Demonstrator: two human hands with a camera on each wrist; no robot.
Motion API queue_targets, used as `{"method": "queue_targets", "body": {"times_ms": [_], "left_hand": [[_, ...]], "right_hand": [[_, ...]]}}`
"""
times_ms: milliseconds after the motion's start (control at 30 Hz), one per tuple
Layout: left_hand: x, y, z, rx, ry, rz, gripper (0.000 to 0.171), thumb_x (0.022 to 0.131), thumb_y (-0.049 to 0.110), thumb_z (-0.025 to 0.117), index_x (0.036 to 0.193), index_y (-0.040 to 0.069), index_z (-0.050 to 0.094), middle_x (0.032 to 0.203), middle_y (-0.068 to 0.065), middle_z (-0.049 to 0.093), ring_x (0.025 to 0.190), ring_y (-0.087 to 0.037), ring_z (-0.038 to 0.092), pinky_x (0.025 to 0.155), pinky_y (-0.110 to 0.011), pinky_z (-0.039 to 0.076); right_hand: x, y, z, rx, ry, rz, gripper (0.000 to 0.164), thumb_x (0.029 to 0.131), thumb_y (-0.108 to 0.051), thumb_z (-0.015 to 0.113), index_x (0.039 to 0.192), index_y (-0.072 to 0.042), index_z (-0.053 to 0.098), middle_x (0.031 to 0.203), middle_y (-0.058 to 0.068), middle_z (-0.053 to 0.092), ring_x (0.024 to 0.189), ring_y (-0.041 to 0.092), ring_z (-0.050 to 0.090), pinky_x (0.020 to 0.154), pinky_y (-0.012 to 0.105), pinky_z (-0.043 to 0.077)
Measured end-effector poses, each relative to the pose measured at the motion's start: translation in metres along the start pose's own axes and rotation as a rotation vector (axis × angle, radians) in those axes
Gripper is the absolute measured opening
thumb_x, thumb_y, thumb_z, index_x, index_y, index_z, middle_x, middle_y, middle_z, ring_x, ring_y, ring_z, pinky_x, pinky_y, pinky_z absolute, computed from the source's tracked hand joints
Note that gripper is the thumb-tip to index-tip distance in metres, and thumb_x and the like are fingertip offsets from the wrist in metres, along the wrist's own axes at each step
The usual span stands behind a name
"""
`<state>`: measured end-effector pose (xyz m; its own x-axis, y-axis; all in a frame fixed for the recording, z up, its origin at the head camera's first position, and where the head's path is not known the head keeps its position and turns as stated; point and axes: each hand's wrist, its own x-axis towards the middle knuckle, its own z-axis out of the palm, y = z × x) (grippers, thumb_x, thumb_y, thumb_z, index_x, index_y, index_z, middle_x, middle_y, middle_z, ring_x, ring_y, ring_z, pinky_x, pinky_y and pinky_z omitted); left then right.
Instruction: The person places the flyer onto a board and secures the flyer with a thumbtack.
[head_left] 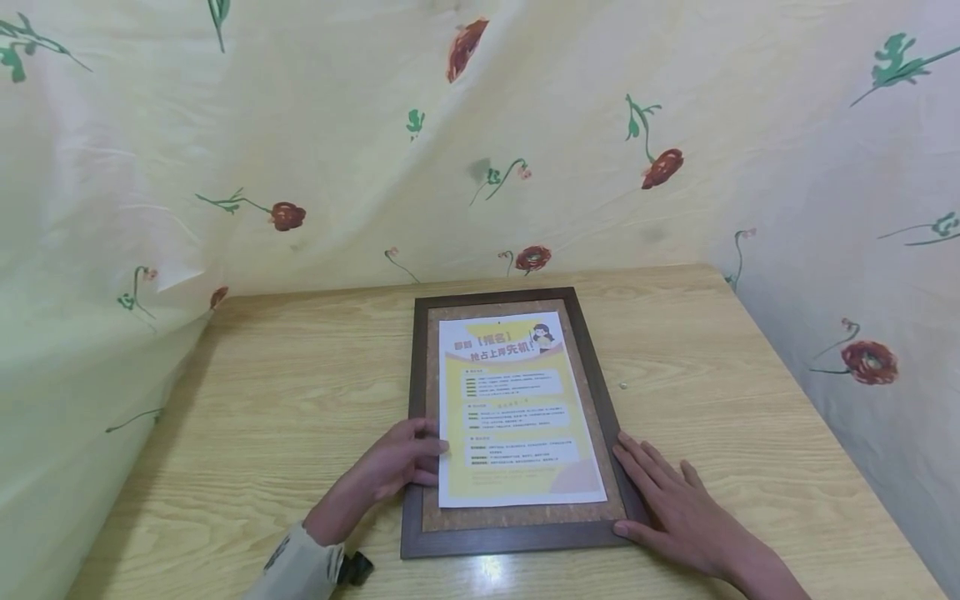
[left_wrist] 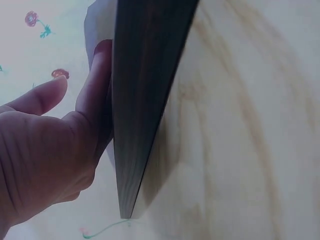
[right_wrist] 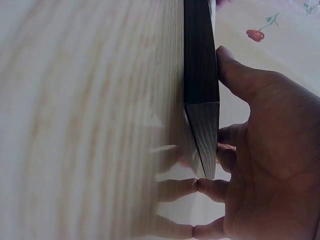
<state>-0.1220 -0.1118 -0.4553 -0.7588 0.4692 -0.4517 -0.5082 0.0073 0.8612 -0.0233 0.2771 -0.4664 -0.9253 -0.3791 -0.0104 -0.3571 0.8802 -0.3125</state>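
A dark-framed cork board (head_left: pixel 517 518) lies flat on the table. On it is a yellow and white printed sheet (head_left: pixel 517 400), with a small dark dot near its top edge. My left hand (head_left: pixel 386 462) reaches over the frame's left side to the sheet's left edge. In the left wrist view its thumb stands apart from the index finger, which lies along the board; the other fingertips are partly hidden. My right hand (head_left: pixel 678 508) rests at the lower right corner, thumb on the frame (right_wrist: pixel 202 55), and some fingertips touch the table.
A small shiny round piece (head_left: pixel 623 386) lies on the wooden table (head_left: pixel 300 392) to the right of the board. Floral cloth (head_left: pixel 337 150) hangs behind the table and along both sides. A black device (head_left: pixel 356 569) sits at the left wrist.
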Motion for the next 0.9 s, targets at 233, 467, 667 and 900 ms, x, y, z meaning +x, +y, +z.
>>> {"method": "queue_targets", "body": {"times_ms": [233,467,667,900], "left_hand": [[-0.008,0.000,-0.006,0.014,0.013,-0.009,0.043,0.096,0.006,0.059,0.131,-0.012,0.040,0.101,-0.023,0.067,0.081,-0.029,0.070,0.077,-0.045,0.059],[-0.017,0.001,-0.011,-0.007,-0.007,-0.011,0.046,0.095,0.006,0.061,0.130,-0.013,0.038,0.096,-0.024,0.066,0.080,-0.028,0.070,0.079,-0.044,0.058],[-0.025,0.003,-0.016,-0.022,-0.007,0.006,0.047,0.094,0.006,0.061,0.130,-0.013,0.037,0.095,-0.022,0.069,0.082,-0.031,0.071,0.079,-0.045,0.058],[-0.033,0.001,-0.024,-0.037,-0.026,0.063,0.042,0.096,0.003,0.057,0.128,-0.013,0.036,0.100,-0.026,0.069,0.086,-0.032,0.072,0.080,-0.045,0.058]], "right_hand": [[0.000,0.000,-0.001,0.000,0.006,-0.007,0.088,0.089,-0.061,0.062,0.154,-0.010,0.033,0.162,0.006,0.025,0.141,0.043,0.030,0.095,0.077,0.027],[-0.001,0.000,0.000,0.011,0.000,0.001,0.088,0.089,-0.061,0.062,0.155,-0.011,0.033,0.162,0.006,0.025,0.141,0.042,0.030,0.096,0.076,0.026],[-0.001,0.000,0.001,0.005,0.001,0.001,0.088,0.089,-0.061,0.061,0.154,-0.011,0.033,0.162,0.006,0.025,0.141,0.042,0.030,0.096,0.077,0.026],[-0.001,0.000,0.001,0.010,0.005,-0.004,0.088,0.089,-0.061,0.062,0.154,-0.010,0.033,0.162,0.005,0.025,0.141,0.042,0.029,0.096,0.077,0.026]]}}
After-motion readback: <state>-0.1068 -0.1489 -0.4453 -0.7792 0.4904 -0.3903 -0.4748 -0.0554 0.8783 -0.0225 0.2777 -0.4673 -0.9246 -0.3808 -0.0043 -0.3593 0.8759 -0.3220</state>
